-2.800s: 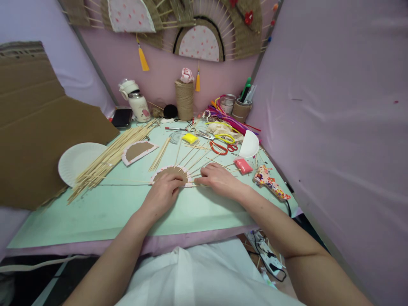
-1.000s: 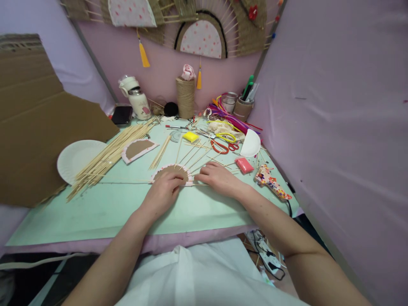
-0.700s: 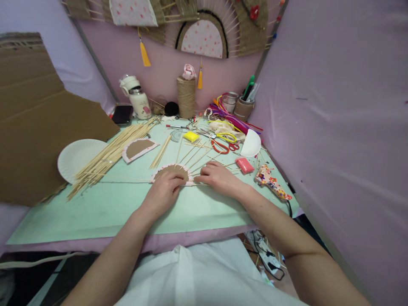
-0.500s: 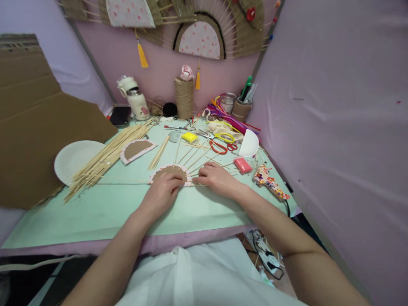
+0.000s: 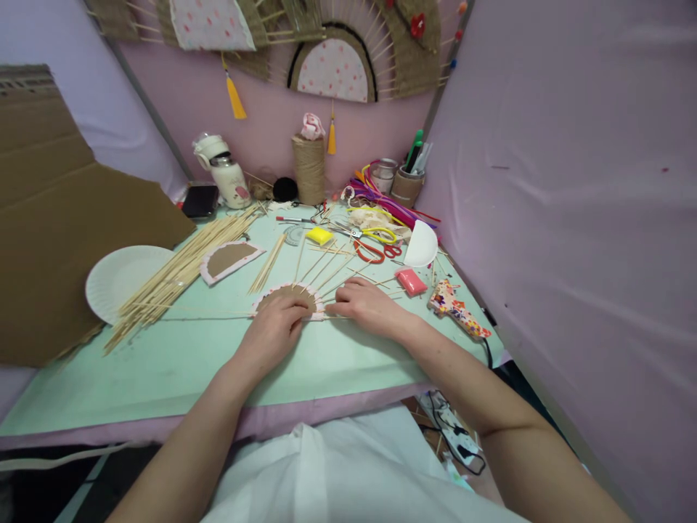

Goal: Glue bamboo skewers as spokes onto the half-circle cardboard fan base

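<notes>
A cardboard half-circle [image 5: 288,292] with a pink-and-white fabric rim lies on the table, several thin bamboo sticks [image 5: 327,270] fanning from its curved edge. My left hand [image 5: 276,327] rests over it, fingers closed together and holding it down; the thumb side is partly hidden. At its right end, my right hand [image 5: 364,305] pinches a bamboo stick low along the straight edge. Part of that stick is under the fingers. One long stick [image 5: 210,317] points left from the half-circle. A second fabric-edged half-circle [image 5: 231,258] lies further back.
A bundle of bamboo sticks [image 5: 179,280] overlaps a paper plate [image 5: 120,272] at left, beside a large cardboard sheet [image 5: 81,240]. To the right lie red-handled scissors [image 5: 370,252], a pink clay packet [image 5: 410,282] and a patterned glue gun [image 5: 457,309]. Twine [image 5: 309,171] stands behind.
Both hands keep their places on the half-circle and stick. The view has shifted slightly, so everything sits a little further left in the picture.
</notes>
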A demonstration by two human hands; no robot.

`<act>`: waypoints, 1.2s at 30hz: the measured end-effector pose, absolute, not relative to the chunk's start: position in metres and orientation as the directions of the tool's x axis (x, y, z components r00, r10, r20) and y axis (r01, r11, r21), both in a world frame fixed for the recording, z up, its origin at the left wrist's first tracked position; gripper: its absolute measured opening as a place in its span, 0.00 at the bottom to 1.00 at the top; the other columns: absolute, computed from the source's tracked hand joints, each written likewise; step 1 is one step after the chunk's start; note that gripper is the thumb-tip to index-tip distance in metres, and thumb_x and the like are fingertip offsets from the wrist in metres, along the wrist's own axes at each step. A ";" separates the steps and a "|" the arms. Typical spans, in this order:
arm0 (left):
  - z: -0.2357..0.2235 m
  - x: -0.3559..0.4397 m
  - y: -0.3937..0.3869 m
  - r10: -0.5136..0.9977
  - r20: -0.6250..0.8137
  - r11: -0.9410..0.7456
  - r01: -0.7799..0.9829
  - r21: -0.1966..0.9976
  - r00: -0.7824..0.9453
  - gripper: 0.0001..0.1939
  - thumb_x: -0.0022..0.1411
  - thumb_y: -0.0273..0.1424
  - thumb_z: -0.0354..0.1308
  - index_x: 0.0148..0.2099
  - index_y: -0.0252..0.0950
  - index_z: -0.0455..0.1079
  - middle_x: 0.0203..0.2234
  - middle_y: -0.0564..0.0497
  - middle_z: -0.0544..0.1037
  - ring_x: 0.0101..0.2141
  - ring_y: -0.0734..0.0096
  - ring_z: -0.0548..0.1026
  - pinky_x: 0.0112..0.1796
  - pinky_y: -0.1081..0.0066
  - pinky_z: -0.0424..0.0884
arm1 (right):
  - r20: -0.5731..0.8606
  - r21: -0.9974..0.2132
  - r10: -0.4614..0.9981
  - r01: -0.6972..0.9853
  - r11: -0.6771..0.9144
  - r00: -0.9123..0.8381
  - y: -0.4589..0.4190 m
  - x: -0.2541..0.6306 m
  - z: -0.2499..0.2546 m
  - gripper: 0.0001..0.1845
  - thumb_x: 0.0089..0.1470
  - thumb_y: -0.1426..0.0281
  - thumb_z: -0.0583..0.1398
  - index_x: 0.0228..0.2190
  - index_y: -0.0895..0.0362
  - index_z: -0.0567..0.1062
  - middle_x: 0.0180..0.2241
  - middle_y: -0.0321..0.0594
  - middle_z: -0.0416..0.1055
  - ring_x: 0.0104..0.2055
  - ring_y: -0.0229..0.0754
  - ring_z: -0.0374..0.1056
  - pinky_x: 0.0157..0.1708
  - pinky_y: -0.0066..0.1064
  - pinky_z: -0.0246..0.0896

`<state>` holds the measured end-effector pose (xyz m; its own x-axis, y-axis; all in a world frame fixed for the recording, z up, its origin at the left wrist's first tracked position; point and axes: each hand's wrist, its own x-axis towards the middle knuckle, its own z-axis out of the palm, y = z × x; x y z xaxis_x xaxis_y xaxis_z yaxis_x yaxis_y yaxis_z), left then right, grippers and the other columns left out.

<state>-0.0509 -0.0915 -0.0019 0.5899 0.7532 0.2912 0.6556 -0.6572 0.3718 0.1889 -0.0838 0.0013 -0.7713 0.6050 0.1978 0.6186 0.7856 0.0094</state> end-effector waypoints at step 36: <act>0.014 -0.015 -0.079 0.772 0.250 -0.636 0.719 0.282 0.585 0.10 0.62 0.25 0.52 0.43 0.37 0.72 0.35 0.46 0.79 0.39 0.59 0.75 0.39 0.63 0.69 | 0.167 0.025 0.624 0.636 0.772 -0.764 -0.082 0.187 0.004 0.13 0.65 0.69 0.55 0.46 0.51 0.78 0.33 0.39 0.70 0.40 0.42 0.64 0.49 0.36 0.50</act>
